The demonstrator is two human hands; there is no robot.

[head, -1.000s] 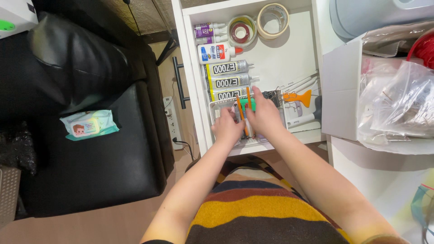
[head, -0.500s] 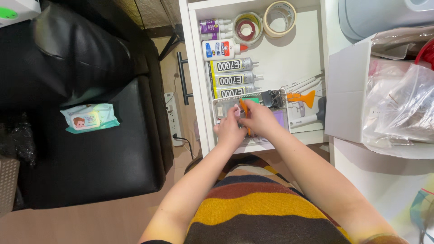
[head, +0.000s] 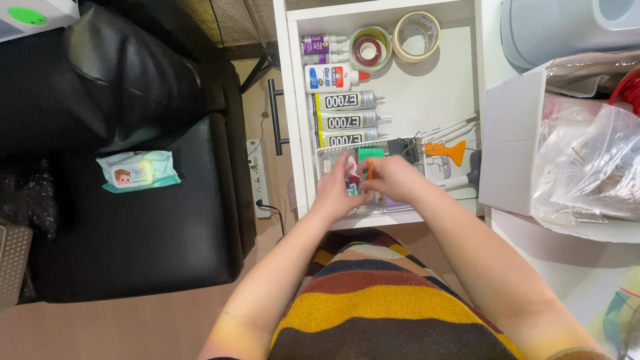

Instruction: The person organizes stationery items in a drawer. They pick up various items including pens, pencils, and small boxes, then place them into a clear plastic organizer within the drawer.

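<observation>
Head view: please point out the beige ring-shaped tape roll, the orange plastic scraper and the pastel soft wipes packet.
Beige ring-shaped tape roll (head: 416, 37), head view, on its rim.
Orange plastic scraper (head: 448, 151), head view, blade.
Pastel soft wipes packet (head: 137, 171), head view, centre.

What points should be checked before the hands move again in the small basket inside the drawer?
1. Both hands over the clear basket: ok; left hand and right hand meet there.
2. Grip on the small items: cannot tell; fingers hide them.
3. Drawer open: ok.
4. Glue tubes out of the way: ok, behind the basket.
5. Orange scraper out of the way: ok, right of the basket.
</observation>
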